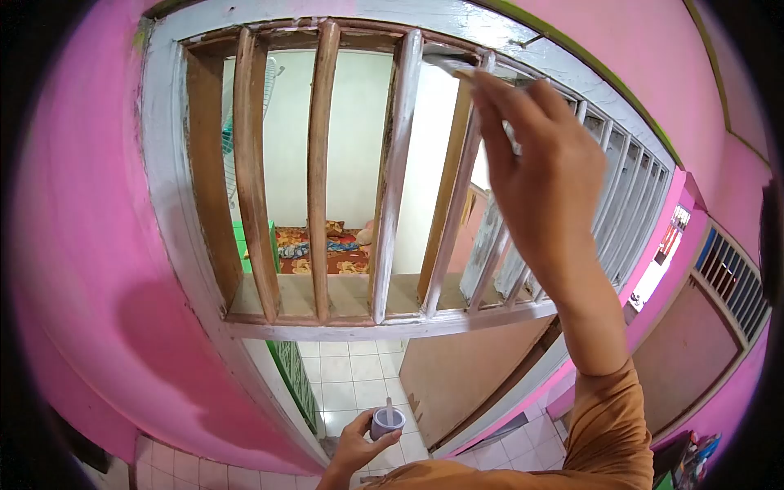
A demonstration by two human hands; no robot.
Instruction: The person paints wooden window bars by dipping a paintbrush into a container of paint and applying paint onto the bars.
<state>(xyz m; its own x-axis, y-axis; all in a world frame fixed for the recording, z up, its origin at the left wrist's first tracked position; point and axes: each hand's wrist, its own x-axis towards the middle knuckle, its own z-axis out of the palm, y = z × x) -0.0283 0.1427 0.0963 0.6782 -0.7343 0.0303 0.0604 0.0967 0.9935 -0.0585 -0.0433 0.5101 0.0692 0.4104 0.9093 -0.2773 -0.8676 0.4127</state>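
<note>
My right hand (543, 163) is raised at the upper part of the barred opening, fingers closed around a thin brush (449, 65) whose tip is near the top of the bars. Low in the view, my left hand (363, 445) holds a small cup (388, 422) of pale paint with a stick standing in it. Of the vertical bars, the one left of the brush (398, 175) looks whitish, while those further left (324, 171) are bare brown wood. Pale paint covers the outer frame (167, 147).
Pink walls (73, 245) stand on both sides. Below the bars is a doorway with a brown door (465, 376) and white floor tiles (351, 367). Behind the bars lies patterned bedding (327, 253). Another barred opening (731, 273) is at the right.
</note>
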